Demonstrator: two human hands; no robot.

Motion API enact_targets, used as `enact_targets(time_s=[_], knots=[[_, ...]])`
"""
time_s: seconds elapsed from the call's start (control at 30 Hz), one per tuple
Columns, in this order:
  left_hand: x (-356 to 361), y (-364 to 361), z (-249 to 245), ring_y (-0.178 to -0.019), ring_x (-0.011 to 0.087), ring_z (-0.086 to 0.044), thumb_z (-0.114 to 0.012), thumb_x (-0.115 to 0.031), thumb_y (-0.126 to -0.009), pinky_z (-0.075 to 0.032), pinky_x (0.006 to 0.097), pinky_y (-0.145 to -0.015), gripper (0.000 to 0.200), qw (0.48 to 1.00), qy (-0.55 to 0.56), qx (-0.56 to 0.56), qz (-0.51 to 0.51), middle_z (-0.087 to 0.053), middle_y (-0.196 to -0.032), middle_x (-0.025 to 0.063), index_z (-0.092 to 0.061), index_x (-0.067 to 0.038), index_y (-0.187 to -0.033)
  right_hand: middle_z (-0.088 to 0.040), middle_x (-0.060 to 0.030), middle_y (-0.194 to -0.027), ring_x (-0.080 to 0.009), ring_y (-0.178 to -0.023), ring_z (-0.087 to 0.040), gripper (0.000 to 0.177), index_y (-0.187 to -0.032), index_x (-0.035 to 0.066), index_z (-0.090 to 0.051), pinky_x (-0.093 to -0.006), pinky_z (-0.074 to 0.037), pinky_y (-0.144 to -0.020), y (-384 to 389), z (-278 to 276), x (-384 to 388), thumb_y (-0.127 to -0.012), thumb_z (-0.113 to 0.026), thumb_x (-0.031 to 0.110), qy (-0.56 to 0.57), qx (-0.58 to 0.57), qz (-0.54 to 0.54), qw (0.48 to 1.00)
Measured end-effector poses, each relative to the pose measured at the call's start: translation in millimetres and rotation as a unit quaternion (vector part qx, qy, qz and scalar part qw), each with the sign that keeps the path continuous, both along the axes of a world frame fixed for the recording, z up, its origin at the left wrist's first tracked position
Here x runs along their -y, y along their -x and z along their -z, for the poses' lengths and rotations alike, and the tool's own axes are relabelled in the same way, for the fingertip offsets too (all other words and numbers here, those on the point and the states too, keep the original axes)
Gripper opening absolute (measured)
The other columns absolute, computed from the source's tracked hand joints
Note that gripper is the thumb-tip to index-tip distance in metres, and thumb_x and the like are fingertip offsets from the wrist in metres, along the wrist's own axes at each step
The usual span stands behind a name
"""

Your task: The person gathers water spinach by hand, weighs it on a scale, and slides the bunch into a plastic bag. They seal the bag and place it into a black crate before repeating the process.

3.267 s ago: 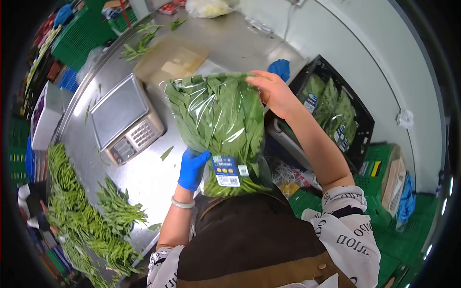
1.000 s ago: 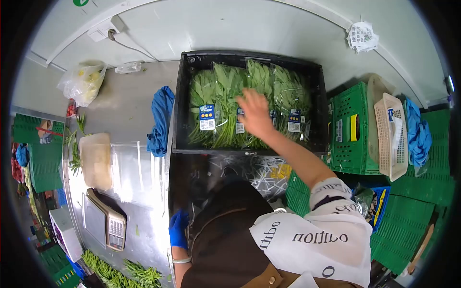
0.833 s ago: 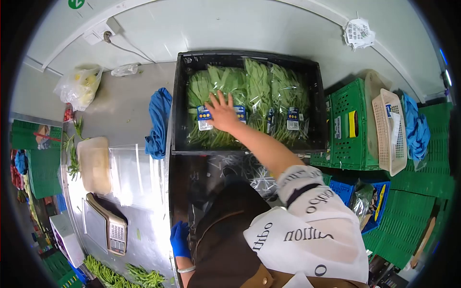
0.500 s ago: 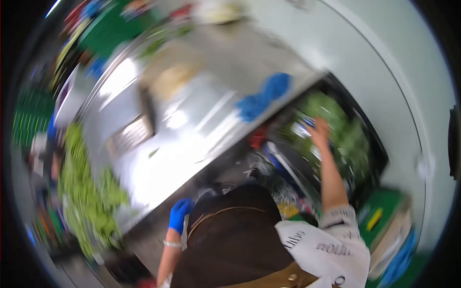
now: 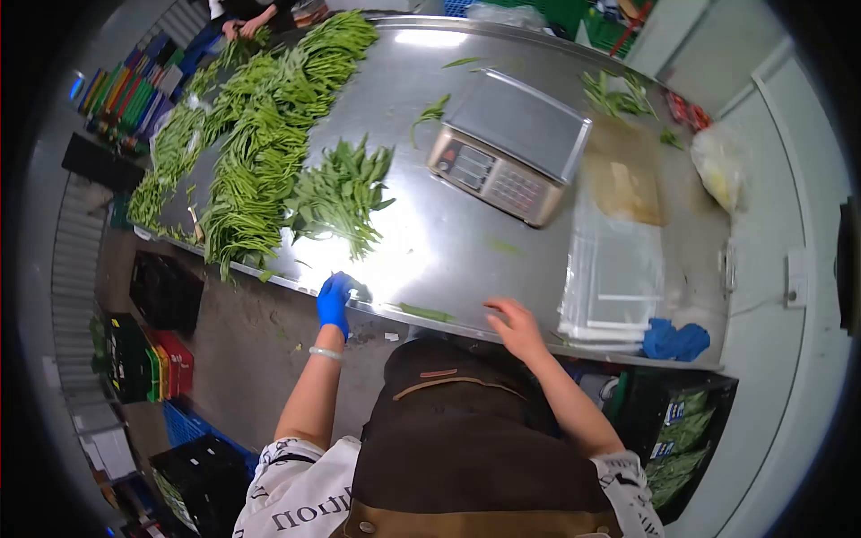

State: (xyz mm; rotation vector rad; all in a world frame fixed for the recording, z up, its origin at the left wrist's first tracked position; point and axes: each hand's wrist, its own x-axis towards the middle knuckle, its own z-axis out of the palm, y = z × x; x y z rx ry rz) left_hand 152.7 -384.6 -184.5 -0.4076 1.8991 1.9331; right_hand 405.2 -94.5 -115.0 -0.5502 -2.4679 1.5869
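Note:
My left hand, in a blue glove, is at the near edge of the metal table, just below a loose pile of leafy greens; its fingers are bunched and partly hidden. My bare right hand hovers over the table's near edge with its fingers apart, holding nothing. Beyond it stands a weighing scale with a keypad. To the right of the scale lie clear plastic bags. A crumpled blue glove rests at the near right corner.
Long rows of greens cover the table's left side. Another person's hands touch greens at the far left. A black crate with packed greens stands below right. Crates stand on the floor at left.
My view has swung left and levelled. My right hand has left the crate of bagged greens and is now over the table edge. My left hand has come up to the table edge.

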Motion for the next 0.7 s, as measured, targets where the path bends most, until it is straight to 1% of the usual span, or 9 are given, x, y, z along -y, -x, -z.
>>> enact_targets(time_s=[0.07, 0.1, 0.17, 0.23, 0.3, 0.33, 0.47, 0.6, 0.7], knots=[[4.6, 39.5, 27.3, -0.102, 0.0183, -0.060, -0.053, -0.019, -0.092, -0.044, 0.0285, -0.088, 0.034, 0.999, -0.027, -0.023, -0.013, -0.061, -0.115, 0.0102, -0.054, -0.005, -0.123, -0.063, -0.0141, -0.109, -0.0281, -0.102, -0.060, 0.029, -0.111, 0.004, -0.059, -0.0363, -0.047, -0.088, 82.5, 8.1, 22.6, -0.085, -0.059, 0.017, 0.055, 0.011, -0.050, 0.997], [-2.7, 53.8, 26.6, -0.091, 0.0159, -0.060, -0.055, -0.020, -0.091, -0.046, 0.0270, -0.079, 0.036, 1.000, -0.006, -0.012, -0.024, -0.063, -0.106, 0.0076, -0.052, -0.005, -0.124, -0.062, -0.0139, -0.111, -0.0283, -0.103, -0.060, 0.030, -0.112, 0.004, -0.059, -0.0361, -0.046, -0.089, 122.4, 19.3, 31.9, -0.086, -0.059, 0.018, 0.084, 0.015, -0.063, 0.994], [-10.4, 77.4, 49.3, -0.085, 0.0134, -0.055, -0.060, -0.018, -0.087, -0.043, 0.0253, -0.077, 0.041, 0.998, -0.016, 0.040, -0.054, -0.059, -0.104, -0.0001, -0.052, -0.008, -0.126, -0.061, -0.0152, -0.115, -0.0289, -0.105, -0.059, 0.034, -0.115, 0.003, -0.057, -0.0358, -0.046, -0.090, 198.4, 37.8, 45.8, -0.086, -0.061, 0.020, 0.097, 0.055, -0.070, 0.991], [-19.8, 93.9, 52.1, -0.085, 0.0119, -0.054, -0.060, -0.029, -0.087, -0.042, 0.0257, -0.079, 0.044, 0.994, -0.016, 0.096, -0.046, -0.059, -0.105, 0.0003, -0.051, -0.008, -0.125, -0.063, -0.0148, -0.112, -0.0258, -0.104, -0.060, 0.037, -0.115, 0.001, -0.057, -0.0340, -0.046, -0.089, 261.6, 93.5, 59.7, -0.085, -0.063, 0.020, 0.108, 0.023, -0.051, 0.993], [-32.3, 102.7, 44.0, -0.088, 0.0122, -0.056, -0.061, -0.032, -0.087, -0.044, 0.0268, -0.079, 0.045, 0.975, -0.172, 0.142, -0.013, -0.060, -0.104, 0.0030, -0.052, -0.006, -0.122, -0.062, -0.0126, -0.114, -0.0215, -0.104, -0.059, 0.041, -0.119, 0.000, -0.054, -0.0329, -0.044, -0.091, 312.3, 111.6, 71.6, -0.084, -0.065, 0.019, 0.277, 0.138, -0.064, 0.949], [-37.7, 106.0, 38.1, -0.089, 0.0133, -0.056, -0.062, -0.032, -0.087, -0.045, 0.0275, -0.080, 0.043, 0.971, -0.172, 0.164, -0.007, -0.061, -0.104, 0.0042, -0.053, -0.005, -0.120, -0.061, -0.0115, -0.114, -0.0193, -0.103, -0.058, 0.044, -0.121, 0.000, -0.053, -0.0324, -0.044, -0.092, 328.7, 117.9, 78.1, -0.083, -0.066, 0.018, 0.358, 0.192, -0.065, 0.912], [-39.7, 125.3, 39.5, -0.090, 0.0179, -0.059, -0.064, -0.029, -0.087, -0.047, 0.0306, -0.081, 0.043, 0.964, -0.193, 0.183, 0.018, -0.062, -0.106, 0.0079, -0.055, -0.001, -0.119, -0.062, -0.0084, -0.111, -0.0174, -0.102, -0.057, 0.054, -0.123, 0.000, -0.049, -0.0311, -0.043, -0.091, 356.4, 70.8, 101.5, -0.077, -0.073, 0.016, 0.389, 0.271, -0.125, 0.871], [-37.6, 131.6, -43.1, -0.095, 0.0186, -0.059, -0.063, -0.021, -0.087, -0.048, 0.0313, -0.082, 0.042, 0.991, -0.112, 0.045, 0.062, -0.061, -0.111, 0.0092, -0.053, 0.001, -0.122, -0.059, -0.0099, -0.117, -0.0184, -0.104, -0.056, 0.055, -0.126, 0.000, -0.045, -0.0329, -0.042, -0.094, 353.1, 4.3, 108.5, -0.079, -0.071, 0.014, 0.196, 0.115, -0.142, 0.963], [-32.2, 123.7, -62.8, -0.096, 0.0188, -0.060, -0.059, -0.017, -0.090, -0.048, 0.0308, -0.083, 0.038, 0.982, -0.175, 0.053, 0.042, -0.062, -0.111, 0.0088, -0.053, 0.001, -0.122, -0.055, -0.0123, -0.122, -0.0194, -0.105, -0.056, 0.057, -0.132, 0.002, -0.038, -0.0335, -0.042, -0.096, 336.9, -10.5, 114.6, -0.083, -0.067, 0.013, 0.303, 0.009, -0.108, 0.947]])
